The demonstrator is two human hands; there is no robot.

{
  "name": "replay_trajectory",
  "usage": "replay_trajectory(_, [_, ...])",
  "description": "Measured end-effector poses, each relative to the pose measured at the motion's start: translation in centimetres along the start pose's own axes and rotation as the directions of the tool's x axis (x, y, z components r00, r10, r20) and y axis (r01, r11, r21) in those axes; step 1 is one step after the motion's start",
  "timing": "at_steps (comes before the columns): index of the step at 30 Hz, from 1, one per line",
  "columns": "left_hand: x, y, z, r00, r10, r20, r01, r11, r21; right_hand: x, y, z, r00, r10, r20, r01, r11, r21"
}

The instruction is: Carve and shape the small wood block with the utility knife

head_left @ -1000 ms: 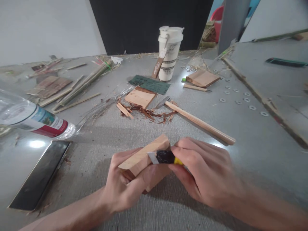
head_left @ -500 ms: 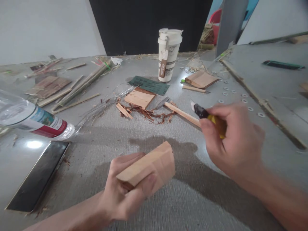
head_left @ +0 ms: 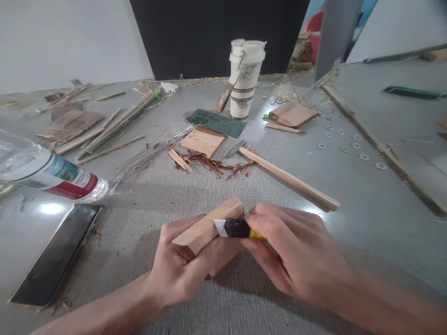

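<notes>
My left hand is closed round a pale wooden block, thumb along its near face, the block tilted up toward the right. In my right hand is a utility knife with a black front and yellow body; the fingers cover most of its handle. Its short blade points left and lies at the block's near upper edge, close to my left thumb. Beyond the hands, a chisel-like tool with a wooden handle and flat metal end lies beside a small wood piece and brown shavings.
A plastic bottle lies on its side at left, above a dark phone. Green sandpaper lies before a white cup. Several metal washers and a long strip are at right.
My right hand has brought the knife left and down from beside the chisel-like tool to the block. The cup's hanging tag has swung left. My left hand has barely moved.
</notes>
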State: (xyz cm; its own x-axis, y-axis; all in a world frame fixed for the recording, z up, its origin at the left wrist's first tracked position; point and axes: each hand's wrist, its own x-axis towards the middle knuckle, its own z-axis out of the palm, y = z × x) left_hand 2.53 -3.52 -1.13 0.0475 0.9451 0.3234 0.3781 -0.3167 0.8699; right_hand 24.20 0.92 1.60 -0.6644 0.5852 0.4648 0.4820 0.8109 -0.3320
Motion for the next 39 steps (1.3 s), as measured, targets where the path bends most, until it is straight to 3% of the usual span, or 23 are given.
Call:
replay_trajectory(4, [0.2, 0.3, 0.0, 0.997, 0.048, 0.052, -0.048, 0.999, -0.016, -0.2, -0.3, -0.2, 1.000, -0.014, -0.016, 0.013, 0.999, -0.040])
replay_trajectory(11, [0.6, 0.8, -0.3, 0.996, 0.085, 0.031, -0.086, 0.995, 0.040, 0.0, 0.3, -0.8, 0.999, -0.021, -0.050, 0.014, 0.990, -0.142])
replay_trajectory(13, [0.8, 1.1, -0.5, 0.987, 0.159, 0.037, -0.160, 0.987, 0.026, 0.1, 1.5, -1.1, 0.990, 0.066, -0.123, -0.088, 0.979, -0.183])
replay_trajectory(15, [0.8, 1.4, -0.6, 0.977, 0.206, 0.059, -0.208, 0.978, 0.023, 0.1, 2.8, -1.3, 0.937, 0.223, -0.268, -0.289, 0.926, -0.241])
replay_trajectory(17, [0.7, 1.3, -0.6, 0.984, 0.166, 0.069, -0.168, 0.985, 0.033, 0.0, 3.5, -1.4, 0.899, 0.256, -0.356, -0.355, 0.901, -0.250])
replay_trajectory(21, [0.1, 0.2, -0.6, 0.998, 0.054, 0.008, -0.055, 0.998, 0.028, -0.2, 2.4, -1.1, 0.960, 0.139, -0.244, -0.184, 0.967, -0.174])
replay_trajectory(26, [-0.1, -0.4, -0.5, 0.998, 0.061, -0.007, -0.061, 0.997, 0.047, -0.1, 0.3, -0.7, 0.994, -0.011, -0.109, 0.008, 0.999, -0.034])
replay_trajectory(34, [0.4, 0.3, -0.2, 0.994, 0.099, 0.036, -0.101, 0.994, 0.030, 0.2, -0.4, -0.3, 0.999, -0.041, -0.027, 0.042, 0.999, 0.024])
replay_trajectory(39, [0.2, 0.4, -0.4, 0.999, 0.033, 0.042, -0.033, 0.999, 0.000, 0.1, 0.2, -0.7, 0.994, -0.090, -0.063, 0.084, 0.993, -0.087])
